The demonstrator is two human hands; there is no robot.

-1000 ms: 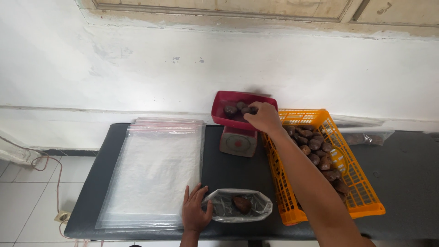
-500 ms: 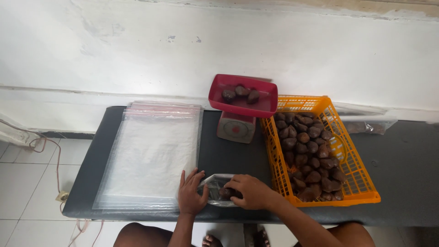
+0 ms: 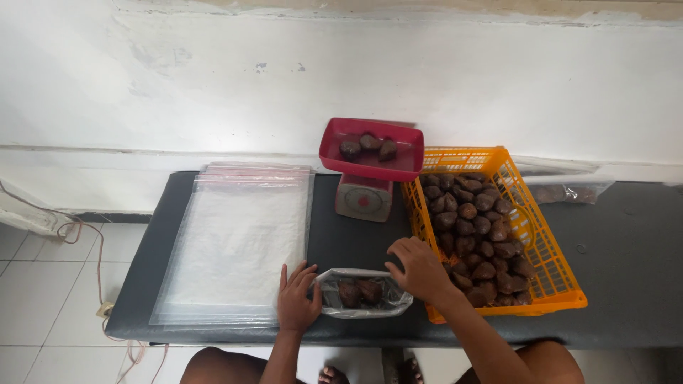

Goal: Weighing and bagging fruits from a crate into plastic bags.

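Observation:
My left hand (image 3: 297,302) rests on the dark table with fingers spread, touching the left rim of an open clear plastic bag (image 3: 361,294). Two brown scaly fruits (image 3: 359,291) lie inside the bag. My right hand (image 3: 421,269) hovers just right of the bag's rim, over the near left corner of the orange basket (image 3: 548,249); its fingers are loosely curled and nothing shows in them. The basket holds several brown fruits (image 3: 475,231). A red kitchen scale (image 3: 364,200) stands behind, with three fruits (image 3: 368,146) in its red tray (image 3: 411,158).
A stack of flat clear zip bags (image 3: 238,242) lies on the left of the dark table (image 3: 626,249). A filled clear bag of fruits (image 3: 565,193) sits at the back right by the white wall. A cable and socket (image 3: 103,308) lie on the tiled floor.
My right hand went from the scale's tray down to the bag, left a second fruit in it, and has now drawn back to the right. My left hand stayed at the bag.

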